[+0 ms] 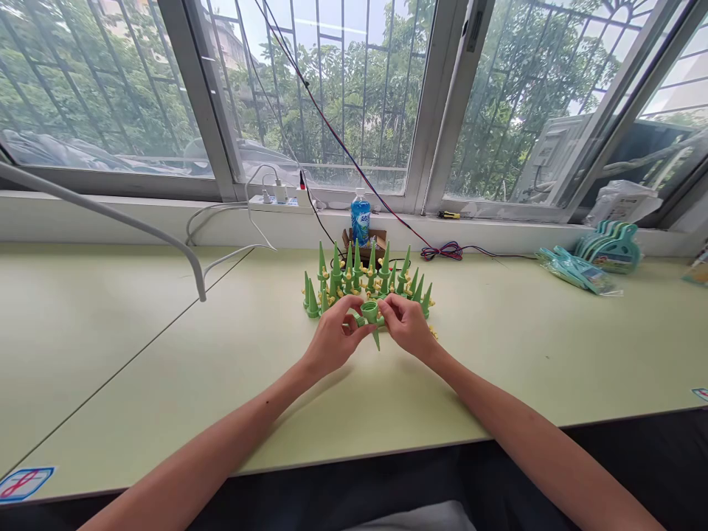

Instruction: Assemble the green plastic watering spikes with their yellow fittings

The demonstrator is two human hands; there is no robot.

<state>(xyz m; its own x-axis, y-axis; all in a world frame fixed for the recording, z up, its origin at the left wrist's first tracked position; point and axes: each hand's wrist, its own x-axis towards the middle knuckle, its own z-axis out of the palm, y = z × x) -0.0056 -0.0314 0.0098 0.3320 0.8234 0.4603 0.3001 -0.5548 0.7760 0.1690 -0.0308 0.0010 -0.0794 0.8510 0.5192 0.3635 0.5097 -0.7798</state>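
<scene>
Between my two hands is a green plastic watering spike (369, 313), its round threaded opening facing up toward me and its pointed tip slanting down. My left hand (333, 338) grips it from the left with thumb and fingers. From the right, my right hand (408, 324) pinches it near the rim; what else those fingertips may hold is hidden. Just beyond, several similar green spikes (336, 276) stand points up in a cluster, with small yellow valve pieces (370, 274) on or among them. A few yellow bits (433, 332) lie beside my right wrist.
Behind the cluster, a blue-labelled bottle (361, 218) stands by a small cardboard box (379, 240). A power strip (281, 200) and coiled cable (442, 251) lie along the window. Teal plastic items (608, 247) sit far right; a grey curved rod (122, 210) crosses the left.
</scene>
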